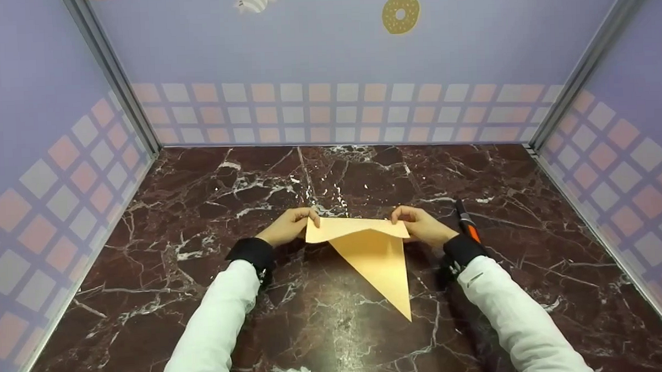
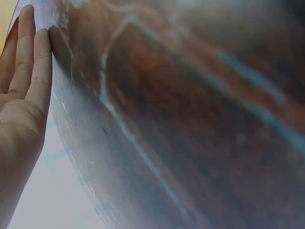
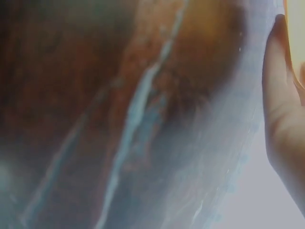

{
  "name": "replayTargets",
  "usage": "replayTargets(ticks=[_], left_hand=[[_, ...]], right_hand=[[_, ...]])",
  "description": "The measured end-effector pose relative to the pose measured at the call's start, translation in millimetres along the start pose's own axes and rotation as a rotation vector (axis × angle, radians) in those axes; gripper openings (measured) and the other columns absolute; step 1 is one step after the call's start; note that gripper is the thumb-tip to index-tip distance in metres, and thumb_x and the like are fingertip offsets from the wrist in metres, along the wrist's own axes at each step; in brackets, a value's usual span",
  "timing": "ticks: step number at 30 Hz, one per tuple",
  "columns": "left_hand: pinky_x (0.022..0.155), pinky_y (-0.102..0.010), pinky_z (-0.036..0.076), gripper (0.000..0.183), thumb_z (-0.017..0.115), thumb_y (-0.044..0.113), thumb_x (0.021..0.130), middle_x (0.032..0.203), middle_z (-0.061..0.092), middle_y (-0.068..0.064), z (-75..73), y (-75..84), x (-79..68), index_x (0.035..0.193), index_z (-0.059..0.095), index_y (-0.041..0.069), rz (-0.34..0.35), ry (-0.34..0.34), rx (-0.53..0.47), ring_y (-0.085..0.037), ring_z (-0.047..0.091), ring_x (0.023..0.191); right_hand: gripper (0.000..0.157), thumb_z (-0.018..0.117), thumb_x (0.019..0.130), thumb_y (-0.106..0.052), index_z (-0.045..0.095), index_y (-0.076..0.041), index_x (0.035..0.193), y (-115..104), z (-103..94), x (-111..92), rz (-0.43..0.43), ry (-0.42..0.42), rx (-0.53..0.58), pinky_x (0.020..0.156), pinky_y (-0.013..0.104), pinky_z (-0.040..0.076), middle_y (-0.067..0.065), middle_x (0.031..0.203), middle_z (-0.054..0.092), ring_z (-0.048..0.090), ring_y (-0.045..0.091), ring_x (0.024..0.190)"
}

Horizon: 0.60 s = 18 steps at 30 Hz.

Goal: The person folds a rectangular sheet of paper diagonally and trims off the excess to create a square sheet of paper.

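A sheet of yellow-orange paper (image 1: pixel 375 264) is held between both hands in the head view. Its top part is folded over into a band, and below that a triangular part tapers to a point at the lower right. My left hand (image 1: pixel 291 226) pinches the band's left end between thumb and fingers. At the right end, my right hand (image 1: pixel 420 224) pinches the paper the same way. In the left wrist view the left hand (image 2: pixel 24 90) shows several extended fingers beside a strip of paper. The right wrist view catches the right hand (image 3: pixel 283 109) at the paper's edge.
A black and orange pen-like tool (image 1: pixel 468 224) lies on the dark red marbled table (image 1: pixel 163 258), just beyond the right wrist. Small white specks (image 1: pixel 339 196) are scattered behind the paper. Lilac panels with pink and white squares (image 1: pixel 317 110) enclose the back and both sides.
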<state>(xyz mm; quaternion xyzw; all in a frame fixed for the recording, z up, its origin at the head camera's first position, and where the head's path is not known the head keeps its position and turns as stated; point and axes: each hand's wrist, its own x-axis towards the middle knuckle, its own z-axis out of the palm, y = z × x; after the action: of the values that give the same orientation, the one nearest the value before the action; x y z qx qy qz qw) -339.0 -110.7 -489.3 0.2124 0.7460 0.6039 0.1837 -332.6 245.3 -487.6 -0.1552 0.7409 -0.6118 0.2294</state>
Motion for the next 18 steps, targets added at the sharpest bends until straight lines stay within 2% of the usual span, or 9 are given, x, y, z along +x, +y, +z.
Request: replayTargets(ticks=[3, 6, 9, 12, 15, 18], left_hand=[[0.070, -0.017, 0.057, 0.028, 0.034, -0.002, 0.105, 0.104, 0.063, -0.004, 2.3, 3.9, -0.2, 0.100, 0.060, -0.009, -0.060, 0.042, -0.017, -0.001, 0.065, 0.080], [0.069, -0.017, 0.056, 0.034, 0.032, 0.004, 0.103, 0.100, 0.065, -0.002, 5.7, 8.1, 0.9, 0.096, 0.065, -0.001, -0.129, 0.098, -0.041, -0.002, 0.065, 0.077], [0.068, -0.016, 0.056, 0.034, 0.036, 0.011, 0.102, 0.100, 0.066, 0.000, 8.0, 10.0, 2.4, 0.098, 0.067, -0.001, -0.157, 0.137, -0.035, 0.000, 0.065, 0.074], [0.063, -0.012, 0.050, 0.027, 0.048, 0.013, 0.103, 0.093, 0.064, 0.002, 8.5, 8.5, 2.8, 0.106, 0.068, -0.004, -0.111, 0.149, 0.068, 0.002, 0.059, 0.069], [0.056, -0.011, 0.043, 0.026, 0.061, 0.014, 0.102, 0.074, 0.057, 0.008, 7.6, 5.9, 2.7, 0.115, 0.065, -0.007, -0.046, 0.139, 0.146, 0.004, 0.051, 0.059], [0.051, -0.012, 0.036, 0.030, 0.065, 0.011, 0.100, 0.061, 0.048, 0.012, 6.2, 5.0, 1.7, 0.123, 0.063, -0.008, -0.015, 0.125, 0.153, 0.003, 0.043, 0.051]], right_hand=[[0.020, 0.041, 0.106, 0.001, 0.057, -0.011, 0.102, -0.4, -1.5, -0.1, 0.038, 0.004, 0.012, 0.074, 0.021, 0.059, -0.006, 0.103, 0.062, 0.066, 0.003, 0.088], [0.029, 0.033, 0.104, 0.002, 0.059, -0.011, 0.103, -0.6, -1.5, 0.8, 0.072, 0.010, 0.038, 0.078, 0.024, 0.059, -0.004, 0.103, 0.063, 0.067, 0.006, 0.089], [0.031, 0.032, 0.099, -0.002, 0.060, -0.012, 0.099, -2.2, -0.2, 1.8, 0.104, 0.015, 0.073, 0.080, 0.026, 0.059, -0.005, 0.099, 0.067, 0.069, 0.007, 0.089], [0.023, 0.038, 0.103, -0.011, 0.061, -0.013, 0.099, -5.0, 2.8, 2.7, 0.113, 0.027, 0.080, 0.079, 0.024, 0.060, -0.007, 0.095, 0.068, 0.070, 0.006, 0.088], [0.008, 0.055, 0.104, -0.018, 0.058, -0.012, 0.101, -6.2, 7.3, 4.4, 0.118, 0.075, 0.030, 0.072, 0.021, 0.059, -0.007, 0.092, 0.067, 0.067, 0.004, 0.082], [0.014, 0.066, 0.100, -0.015, 0.055, -0.009, 0.105, -6.1, 11.1, 5.3, 0.112, 0.118, -0.048, 0.068, 0.019, 0.057, -0.007, 0.090, 0.065, 0.065, 0.004, 0.078]])
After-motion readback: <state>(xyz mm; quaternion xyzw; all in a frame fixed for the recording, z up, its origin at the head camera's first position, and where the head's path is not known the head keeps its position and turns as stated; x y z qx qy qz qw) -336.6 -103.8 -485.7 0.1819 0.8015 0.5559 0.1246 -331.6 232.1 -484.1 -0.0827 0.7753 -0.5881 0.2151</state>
